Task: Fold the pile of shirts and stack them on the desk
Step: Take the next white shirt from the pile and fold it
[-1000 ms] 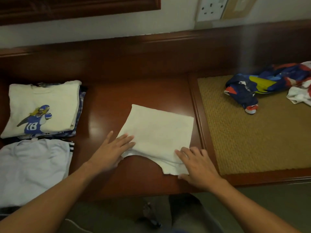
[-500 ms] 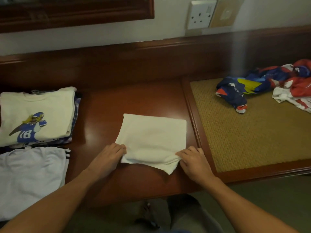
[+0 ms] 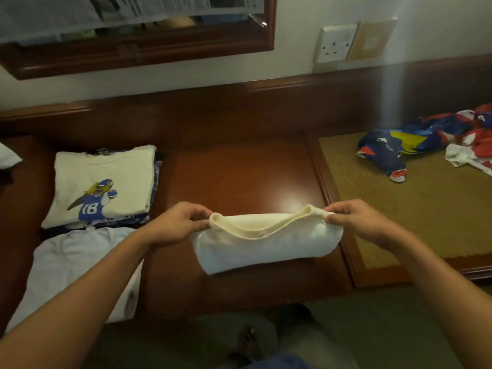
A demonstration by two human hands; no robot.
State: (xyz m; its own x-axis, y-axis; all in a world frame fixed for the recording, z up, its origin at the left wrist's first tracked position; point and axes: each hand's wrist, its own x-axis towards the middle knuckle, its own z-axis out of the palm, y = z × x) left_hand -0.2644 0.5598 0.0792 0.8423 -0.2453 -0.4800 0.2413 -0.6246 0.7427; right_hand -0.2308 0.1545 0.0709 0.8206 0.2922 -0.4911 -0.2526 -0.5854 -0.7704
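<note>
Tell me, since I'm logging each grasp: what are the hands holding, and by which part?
Both hold the folded cream shirt: the left hand pinches the left end of its raised top edge, the right hand the right end.

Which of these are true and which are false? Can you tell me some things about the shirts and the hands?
1. Both hands pinch the cream shirt. True: left hand, right hand.
2. The football-player shirt tops a folded pile. True.
3. The colourful shirts on the woven mat are folded. False: they lie crumpled.
4. The cream shirt lies flat on the desk. False: its top edge is lifted.
</note>
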